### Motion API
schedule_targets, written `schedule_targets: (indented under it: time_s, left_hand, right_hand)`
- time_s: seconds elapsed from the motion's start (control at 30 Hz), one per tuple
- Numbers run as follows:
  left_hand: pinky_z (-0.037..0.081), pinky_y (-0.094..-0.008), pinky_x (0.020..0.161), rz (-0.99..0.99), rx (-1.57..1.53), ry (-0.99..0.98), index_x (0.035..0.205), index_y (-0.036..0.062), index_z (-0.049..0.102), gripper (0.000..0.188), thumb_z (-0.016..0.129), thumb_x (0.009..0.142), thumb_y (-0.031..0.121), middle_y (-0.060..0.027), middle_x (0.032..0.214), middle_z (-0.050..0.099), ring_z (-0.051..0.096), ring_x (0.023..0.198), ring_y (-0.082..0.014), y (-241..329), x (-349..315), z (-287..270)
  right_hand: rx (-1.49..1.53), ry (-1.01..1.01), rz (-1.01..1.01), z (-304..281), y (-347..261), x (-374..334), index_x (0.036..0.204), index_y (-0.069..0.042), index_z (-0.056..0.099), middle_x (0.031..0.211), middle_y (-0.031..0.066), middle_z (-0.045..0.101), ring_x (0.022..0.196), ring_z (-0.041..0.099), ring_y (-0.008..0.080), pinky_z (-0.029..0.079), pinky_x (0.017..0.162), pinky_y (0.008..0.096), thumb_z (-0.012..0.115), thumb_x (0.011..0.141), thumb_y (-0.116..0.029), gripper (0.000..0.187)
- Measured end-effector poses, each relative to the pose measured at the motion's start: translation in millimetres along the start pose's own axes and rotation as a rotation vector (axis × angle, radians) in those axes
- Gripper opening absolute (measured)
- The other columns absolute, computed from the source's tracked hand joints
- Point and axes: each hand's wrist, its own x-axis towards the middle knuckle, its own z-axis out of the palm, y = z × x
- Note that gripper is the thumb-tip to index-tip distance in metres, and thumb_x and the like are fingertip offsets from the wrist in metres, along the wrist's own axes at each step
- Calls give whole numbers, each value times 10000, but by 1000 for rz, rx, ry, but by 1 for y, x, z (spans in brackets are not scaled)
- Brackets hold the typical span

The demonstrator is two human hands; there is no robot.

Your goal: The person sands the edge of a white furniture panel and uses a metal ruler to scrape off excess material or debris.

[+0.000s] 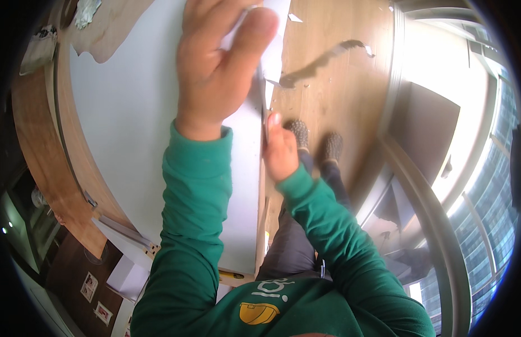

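Note:
A large white-faced board point(131, 112) lies in front of me. My left hand point(213, 73) is raised above its right side, close to the camera, with the fingertips partly cut off by the upper edge of the view. Thumb and fingers are closed at the loose edge of a thin white sheet point(273, 53) that rises along the board's right edge. Lower on that same edge is my right hand point(281, 149), its fingers curled and its thumb pointing forward along a thin, narrow thing I cannot make out.
A torn, curling strip point(328, 59) and small scraps lie on the wooden floor point(339, 95) to the right. My shoes point(332, 146) stand beside the board. A railing point(435, 224) and windows are at the far right. A wooden plank point(52, 163) runs along the left.

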Motion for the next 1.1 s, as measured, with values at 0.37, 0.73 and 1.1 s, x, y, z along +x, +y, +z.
schedule_targets:
  time_s: [0.37, 0.73, 1.1]
  left_hand:
    - [356, -359, 1104, 57, 120, 70, 1171, 29, 675, 432, 525, 1054, 417, -283, 1602, 332, 415, 1413, -322, 3, 2, 13]
    - [289, -398, 1175, 27, 241, 138, 1216, 25, 637, 373, 473, 1078, 331, -259, 1596, 361, 409, 1422, -325, -4, 7, 14]
    - [330, -421, 1141, -60, 354, 40, 1166, 25, 658, 320, 502, 1057, 282, -266, 1572, 398, 455, 1355, -382, 14, 11, 18]
  right_hand:
    - [3, 7, 38, 0, 0, 4, 606, -67, 457, 600, -37, 422, 579, 373, 75, 305, 516, 286, 449, 1062, -553, 666]
    - [-38, -12, -8, 3, -10, 16, 590, -68, 448, 584, -29, 417, 564, 367, 88, 301, 511, 298, 430, 1061, -571, 690]
    - [-11, 6, 75, 2, -2, 15, 586, -65, 454, 578, -26, 430, 562, 364, 87, 307, 509, 296, 440, 1060, -563, 688]
